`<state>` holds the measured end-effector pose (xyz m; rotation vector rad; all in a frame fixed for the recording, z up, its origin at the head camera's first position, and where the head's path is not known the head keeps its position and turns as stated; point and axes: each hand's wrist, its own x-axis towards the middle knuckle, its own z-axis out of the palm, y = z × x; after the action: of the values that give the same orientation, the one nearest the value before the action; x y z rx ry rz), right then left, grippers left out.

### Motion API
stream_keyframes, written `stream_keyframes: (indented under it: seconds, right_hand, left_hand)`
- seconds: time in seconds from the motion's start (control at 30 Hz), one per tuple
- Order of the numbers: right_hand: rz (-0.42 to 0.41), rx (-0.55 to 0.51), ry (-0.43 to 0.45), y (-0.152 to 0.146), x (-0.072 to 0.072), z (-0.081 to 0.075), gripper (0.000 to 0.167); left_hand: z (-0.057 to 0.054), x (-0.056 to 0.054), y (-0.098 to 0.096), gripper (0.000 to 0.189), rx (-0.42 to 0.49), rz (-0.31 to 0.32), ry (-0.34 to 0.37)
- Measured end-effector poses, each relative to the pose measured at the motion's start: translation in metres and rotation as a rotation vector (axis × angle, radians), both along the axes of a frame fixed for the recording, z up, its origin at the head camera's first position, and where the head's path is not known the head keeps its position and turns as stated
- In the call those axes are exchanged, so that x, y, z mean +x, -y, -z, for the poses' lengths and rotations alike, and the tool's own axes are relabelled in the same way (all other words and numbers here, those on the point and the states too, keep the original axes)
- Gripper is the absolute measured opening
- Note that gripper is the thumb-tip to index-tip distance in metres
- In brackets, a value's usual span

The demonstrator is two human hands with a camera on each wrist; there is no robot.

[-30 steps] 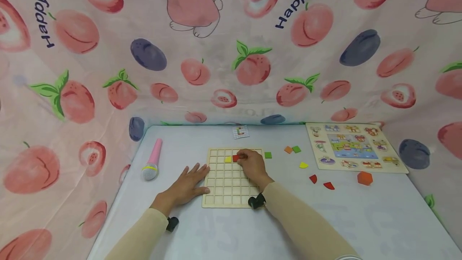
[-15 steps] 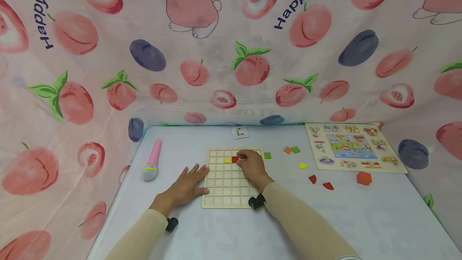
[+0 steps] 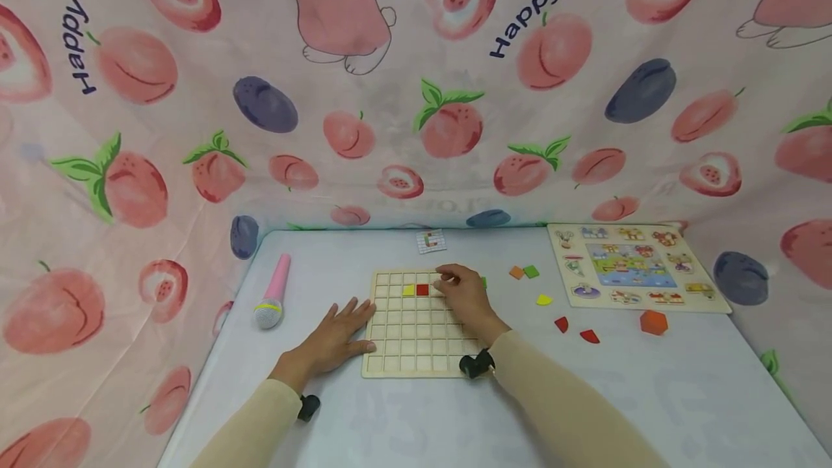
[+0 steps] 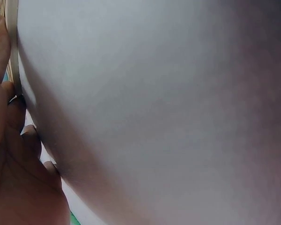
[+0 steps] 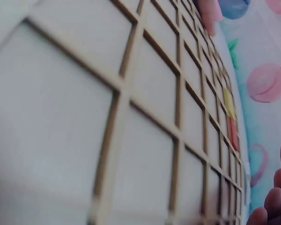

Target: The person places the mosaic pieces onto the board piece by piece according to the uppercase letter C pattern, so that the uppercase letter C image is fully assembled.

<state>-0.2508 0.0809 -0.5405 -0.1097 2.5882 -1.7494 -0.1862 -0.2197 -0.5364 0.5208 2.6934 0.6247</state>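
Note:
A wooden grid board [image 3: 409,340] lies on the white table. Side by side in its second row from the top sit a yellow piece [image 3: 409,290] and a red square tile [image 3: 422,289]. My left hand [image 3: 330,340] rests with spread fingers against the board's left edge; in the left wrist view its fingers touch the board's side. Just right of the red tile, my right hand [image 3: 465,300] hovers over the board, fingers loosely bent, with nothing visible in them. A green tile [image 3: 484,282] is partly hidden behind that hand.
Right of the board lie an orange tile [image 3: 516,272], another green tile [image 3: 531,271], a yellow piece [image 3: 544,300], two red wedges [image 3: 589,336] and an orange block [image 3: 653,322]. A picture puzzle [image 3: 565,237], a small pattern card [image 3: 431,240] and a pink toy microphone [image 3: 277,284] surround them.
My right hand has let go of the red tile and drawn away to the right, leaving the tile lying in its cell. The left hand has stayed in place.

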Motion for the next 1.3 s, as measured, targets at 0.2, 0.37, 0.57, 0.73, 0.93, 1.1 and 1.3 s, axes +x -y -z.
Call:
stream_keyframes:
  seconds: [0.2,0.37,0.57,0.73,0.93,1.1,1.3]
  right_hand:
    - [0.063,0.070,0.020,-0.032,0.005,-0.010,0.031]
    - [0.105,0.134,0.012,-0.070,0.008,-0.013,0.032]
    - [0.135,0.242,0.013,-0.122,0.012,-0.007,0.037]
    - [0.145,0.273,0.061,-0.150,0.017,-0.006,0.042]
    - [0.157,0.367,0.134,-0.161,0.026,-0.008,0.043]
    - [0.157,0.467,0.125,-0.162,0.030,-0.005,0.041]
    - [0.140,0.550,0.113,-0.161,0.031,-0.001,0.037]
  left_hand:
    - [0.000,0.001,0.000,0.084,-0.015,-0.004,-0.001]
    - [0.000,0.001,0.000,0.085,-0.018,-0.013,0.014]
    - [0.001,0.001,0.000,0.085,-0.028,-0.009,0.020]
    - [0.000,0.000,-0.001,0.085,-0.034,-0.016,0.015]
    - [0.001,-0.001,0.000,0.086,-0.036,-0.014,0.011]
    - [0.000,-0.001,0.001,0.085,-0.030,-0.008,0.007]
    - [0.000,0.000,0.000,0.085,-0.036,-0.016,0.016]
